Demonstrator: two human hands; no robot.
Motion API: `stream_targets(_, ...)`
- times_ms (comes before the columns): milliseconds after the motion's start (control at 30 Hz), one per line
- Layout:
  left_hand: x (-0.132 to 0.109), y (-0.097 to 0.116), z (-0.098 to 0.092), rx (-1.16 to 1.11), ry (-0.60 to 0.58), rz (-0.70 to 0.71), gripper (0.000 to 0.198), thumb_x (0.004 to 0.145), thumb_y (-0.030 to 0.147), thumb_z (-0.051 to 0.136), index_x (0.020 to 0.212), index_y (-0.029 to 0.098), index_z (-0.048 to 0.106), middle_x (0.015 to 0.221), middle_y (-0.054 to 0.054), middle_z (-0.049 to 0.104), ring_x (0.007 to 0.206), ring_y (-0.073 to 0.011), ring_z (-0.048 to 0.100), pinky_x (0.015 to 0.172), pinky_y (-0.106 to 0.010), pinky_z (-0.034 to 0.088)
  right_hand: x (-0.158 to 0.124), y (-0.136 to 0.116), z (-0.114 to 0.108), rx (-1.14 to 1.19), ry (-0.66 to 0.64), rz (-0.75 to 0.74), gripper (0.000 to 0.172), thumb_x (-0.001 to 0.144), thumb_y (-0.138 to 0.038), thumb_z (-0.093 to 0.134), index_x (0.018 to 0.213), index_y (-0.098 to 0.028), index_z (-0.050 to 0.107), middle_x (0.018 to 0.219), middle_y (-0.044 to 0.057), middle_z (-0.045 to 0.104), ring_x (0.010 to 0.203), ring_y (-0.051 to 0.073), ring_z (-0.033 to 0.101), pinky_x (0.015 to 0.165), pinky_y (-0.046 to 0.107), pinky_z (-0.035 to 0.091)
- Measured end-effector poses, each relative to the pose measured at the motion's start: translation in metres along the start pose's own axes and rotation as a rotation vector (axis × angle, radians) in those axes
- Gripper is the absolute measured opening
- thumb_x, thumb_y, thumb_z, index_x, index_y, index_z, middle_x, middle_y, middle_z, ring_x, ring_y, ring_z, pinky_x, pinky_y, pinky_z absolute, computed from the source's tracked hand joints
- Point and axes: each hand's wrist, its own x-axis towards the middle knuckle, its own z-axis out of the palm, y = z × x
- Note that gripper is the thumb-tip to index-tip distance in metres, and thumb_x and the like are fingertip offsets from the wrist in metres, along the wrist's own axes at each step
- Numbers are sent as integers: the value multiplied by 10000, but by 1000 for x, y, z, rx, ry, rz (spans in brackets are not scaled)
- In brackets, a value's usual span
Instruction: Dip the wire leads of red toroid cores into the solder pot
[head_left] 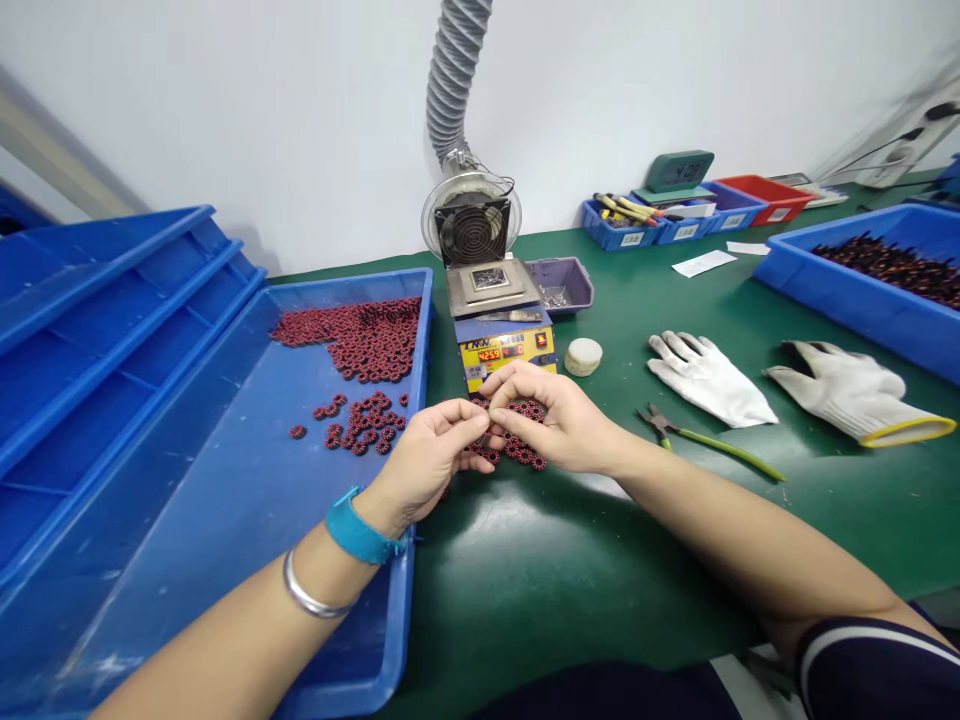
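My left hand point(435, 445) and my right hand point(551, 420) meet over the near edge of a pile of small red-and-black toothed rings point(525, 440). Both are closed, thumbs and forefingers pinched close together. Whatever sits between the fingertips is tiny and mostly hidden, so I cannot make it out. Just behind the hands stands a blue-and-yellow heated pot point(510, 350) with a lit red display and a square opening on top. Left of my left hand, more rings point(367, 425) lie in a large blue tray point(420, 370).
A grey duct point(454, 90) and fan point(474, 232) rise behind the pot. Beside it are a purple bin point(581, 290) and a round whitish pad point(583, 356). Rightward lie cutters point(705, 437), white gloves point(712, 380) and a blue bin point(855, 300) of dark parts. Blue trays point(135, 310) stack left.
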Motion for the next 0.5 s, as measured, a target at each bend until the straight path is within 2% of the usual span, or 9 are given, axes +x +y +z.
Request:
stream_targets(167,0,-1,0,37,28,51,345,603,366,818,720,112,615,656,-23,653,597,-104,610,479,-167,526,1,1,-1,-18,8,14,81,846,-166,587,775,-144,619,938,90,652,913,164,626,821,335,501)
stream_targets(300,0,-1,2,45,93,103,335,592,359,816,694,109,616,661,-15,647,593,-97,594,466,-170,526,1,-8,-8,-52,-72,40,112,839,-137,573,732,-145,602,836,69,655,810,152,605,776,330,499)
stream_targets(433,-1,-1,4,37,112,119,309,598,340,804,684,112,614,633,8,623,551,-82,574,470,-175,523,1,-20,-17,72,-174,51,122,864,-180,568,745,-155,578,806,43,642,757,133,593,712,294,506)
stream_targets(500,-1,-1,4,36,110,119,298,607,337,794,681,113,613,650,0,632,572,-89,586,479,-177,522,0,-20,-18,63,-100,44,95,873,-208,575,801,-151,599,809,41,636,743,128,591,693,285,505)
